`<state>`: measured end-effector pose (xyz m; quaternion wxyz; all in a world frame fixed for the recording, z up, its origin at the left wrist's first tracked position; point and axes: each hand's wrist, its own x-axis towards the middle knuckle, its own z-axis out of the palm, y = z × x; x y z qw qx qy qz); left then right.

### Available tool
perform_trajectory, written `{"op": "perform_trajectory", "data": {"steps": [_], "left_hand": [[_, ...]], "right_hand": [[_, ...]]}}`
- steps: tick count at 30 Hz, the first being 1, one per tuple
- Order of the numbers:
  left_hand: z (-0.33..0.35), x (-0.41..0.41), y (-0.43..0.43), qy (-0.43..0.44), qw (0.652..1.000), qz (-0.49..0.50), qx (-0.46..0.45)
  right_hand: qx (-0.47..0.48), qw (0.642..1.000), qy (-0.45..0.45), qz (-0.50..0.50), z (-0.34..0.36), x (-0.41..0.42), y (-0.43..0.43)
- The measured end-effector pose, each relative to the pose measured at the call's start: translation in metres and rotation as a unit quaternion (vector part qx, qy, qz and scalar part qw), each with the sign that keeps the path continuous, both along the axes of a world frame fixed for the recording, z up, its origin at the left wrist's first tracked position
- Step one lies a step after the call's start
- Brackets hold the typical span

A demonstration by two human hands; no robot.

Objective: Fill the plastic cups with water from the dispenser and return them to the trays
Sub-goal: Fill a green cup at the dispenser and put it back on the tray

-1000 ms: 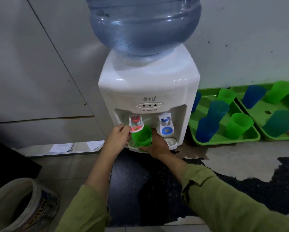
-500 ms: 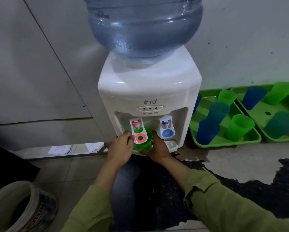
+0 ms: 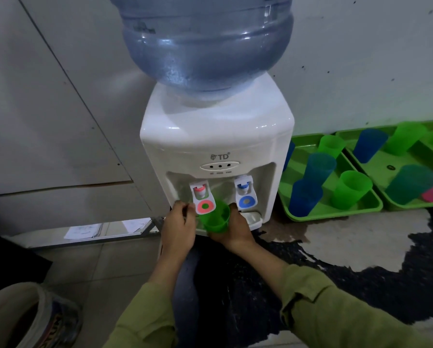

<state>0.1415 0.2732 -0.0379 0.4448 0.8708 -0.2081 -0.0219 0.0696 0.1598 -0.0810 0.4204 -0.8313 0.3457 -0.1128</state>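
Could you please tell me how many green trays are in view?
2. One tray sits on the floor just right of the dispenser; the other lies beside it, further right, cut off by the frame edge. More may lie beyond view.

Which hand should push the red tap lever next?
Left. The left hand has its fingers right at the red lever, while the right hand is busy gripping the green cup below it.

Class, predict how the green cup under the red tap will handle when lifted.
Probably light and slightly squeezable: the cup looks thin, translucent plastic. Likely tippy, since it narrows toward its base. The right hand wraps it, so slipping seems unlikely.
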Motion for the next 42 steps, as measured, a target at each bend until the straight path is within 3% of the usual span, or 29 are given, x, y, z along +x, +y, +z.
{"op": "perform_trajectory", "data": {"steps": [4,7,11,20,29,33,36,42], "left_hand": [[-0.013,-0.01,0.003,0.022,0.998,0.023,-0.06],[-0.027,-0.021,0.006,0.076,0.991,0.033,-0.107],[-0.047,-0.039,0.009,0.108,0.989,0.023,-0.094],[-0.069,-0.091,-0.024,0.136,0.985,-0.051,-0.089],[-0.062,-0.169,-0.128,0.045,0.982,-0.178,-0.034],[-0.059,-0.208,-0.186,0.01,0.97,-0.244,-0.008],[-0.06,-0.232,-0.232,-0.064,0.955,-0.289,0.03],[-0.055,-0.263,-0.304,-0.136,0.934,-0.309,0.119]], "right_hand": [[-0.001,1.0,0.002,0.001,0.0,-0.012,0.0],[0.046,0.998,-0.046,0.008,0.0,-0.031,0.001],[0.058,0.993,-0.099,0.022,0.001,-0.054,0.001],[0.002,0.995,-0.096,-0.009,0.003,-0.124,-0.042],[-0.028,0.984,-0.173,-0.025,0.032,-0.214,-0.153],[-0.039,0.979,-0.198,-0.024,0.048,-0.244,-0.21],[-0.065,0.978,-0.199,-0.023,0.061,-0.264,-0.257],[-0.099,0.972,-0.212,-0.033,0.079,-0.281,-0.344]]}}
